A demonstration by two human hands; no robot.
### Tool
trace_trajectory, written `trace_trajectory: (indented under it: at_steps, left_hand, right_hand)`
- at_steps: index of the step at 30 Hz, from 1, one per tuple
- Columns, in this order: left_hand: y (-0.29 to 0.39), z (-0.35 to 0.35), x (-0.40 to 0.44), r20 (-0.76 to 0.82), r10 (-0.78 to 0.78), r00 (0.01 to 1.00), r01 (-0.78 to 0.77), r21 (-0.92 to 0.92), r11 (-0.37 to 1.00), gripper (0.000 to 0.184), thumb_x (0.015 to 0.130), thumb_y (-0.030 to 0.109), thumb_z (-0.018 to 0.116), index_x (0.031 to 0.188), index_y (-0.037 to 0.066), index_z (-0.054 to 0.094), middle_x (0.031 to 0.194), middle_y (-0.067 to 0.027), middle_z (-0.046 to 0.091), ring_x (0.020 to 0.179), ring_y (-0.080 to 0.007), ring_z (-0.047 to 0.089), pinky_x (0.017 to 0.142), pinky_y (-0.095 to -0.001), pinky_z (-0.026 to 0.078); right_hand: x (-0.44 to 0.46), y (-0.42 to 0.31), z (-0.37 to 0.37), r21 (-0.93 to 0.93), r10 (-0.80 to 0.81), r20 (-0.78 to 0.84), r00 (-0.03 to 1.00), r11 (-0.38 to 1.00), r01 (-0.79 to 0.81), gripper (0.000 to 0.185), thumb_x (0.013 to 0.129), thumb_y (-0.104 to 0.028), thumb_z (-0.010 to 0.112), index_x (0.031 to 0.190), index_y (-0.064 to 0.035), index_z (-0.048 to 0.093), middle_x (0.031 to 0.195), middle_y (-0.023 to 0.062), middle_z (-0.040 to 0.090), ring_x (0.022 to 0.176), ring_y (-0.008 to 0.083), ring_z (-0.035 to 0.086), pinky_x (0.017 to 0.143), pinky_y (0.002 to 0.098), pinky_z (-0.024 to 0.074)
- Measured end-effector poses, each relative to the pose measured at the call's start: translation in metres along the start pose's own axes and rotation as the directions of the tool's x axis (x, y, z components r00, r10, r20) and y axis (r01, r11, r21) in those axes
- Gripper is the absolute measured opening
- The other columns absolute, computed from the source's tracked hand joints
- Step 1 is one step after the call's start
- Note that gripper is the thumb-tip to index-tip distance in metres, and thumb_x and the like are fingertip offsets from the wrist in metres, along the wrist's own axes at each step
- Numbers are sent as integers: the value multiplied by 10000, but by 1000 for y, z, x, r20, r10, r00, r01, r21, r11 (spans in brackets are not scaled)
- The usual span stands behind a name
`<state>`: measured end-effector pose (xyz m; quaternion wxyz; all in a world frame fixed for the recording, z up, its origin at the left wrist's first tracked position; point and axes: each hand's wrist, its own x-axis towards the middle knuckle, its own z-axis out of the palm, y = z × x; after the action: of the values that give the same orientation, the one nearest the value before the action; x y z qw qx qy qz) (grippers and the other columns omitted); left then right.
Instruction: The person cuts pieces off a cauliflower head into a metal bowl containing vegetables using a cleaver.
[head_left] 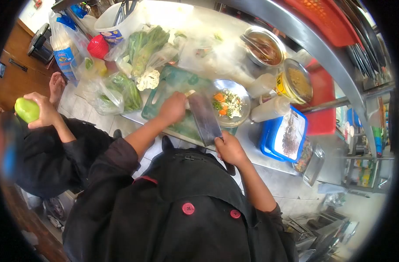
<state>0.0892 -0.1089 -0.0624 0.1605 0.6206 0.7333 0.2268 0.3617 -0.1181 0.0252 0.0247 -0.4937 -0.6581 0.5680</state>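
Note:
My right hand (231, 149) is wrapped round the handle of a cleaver (204, 118), whose broad blade slants over the right part of a green cutting board (153, 103). Close to the blade's far end, my left hand (172, 108) is closed above the board, smeared a little by motion. A small pale piece (189, 93) shows at its fingertips; I cannot make out its kind. Right of the blade, a metal bowl (244, 97) holds chopped orange, green and white vegetables.
Bagged green vegetables (132, 92), a cauliflower piece (148, 80) and leafy stalks (147, 46) lie left of the board. Squeeze bottles (269, 110) and a blue-rimmed container (285, 133) stand right. A metal shelf post (339, 56) arches overhead. At left, another person's hand holds a green fruit or vegetable (27, 110).

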Motion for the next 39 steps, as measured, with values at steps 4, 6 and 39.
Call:
trace_trajectory:
  at_steps: [4,6,39]
  left_hand:
    - [-28,12,17,45,190,981,-194,101,976,217,943,173,486,919,-14,595,915,-256,621,883,-442,601,764,-518,481]
    - [-23,-1,23,27,95,995,-96,38,995,231,943,185,494,924,-18,602,934,-261,632,890,-443,605,760,-501,482]
    - [-26,-7,-7,86,-217,972,232,-267,935,449,878,233,690,1220,-26,562,1091,-181,660,987,-272,646,843,-377,515]
  right_hand:
    - [-6,5,-4,-88,-55,-15,998,995,53,288,971,-243,512,949,43,544,712,163,629,561,236,626,572,405,499]
    - [-15,17,-5,-190,-243,-128,962,958,216,276,970,-232,529,935,40,559,683,177,625,561,256,629,569,399,495]
    - [-49,-24,13,-352,-149,-249,957,935,54,279,941,-269,548,920,2,613,838,289,648,861,494,621,787,540,484]
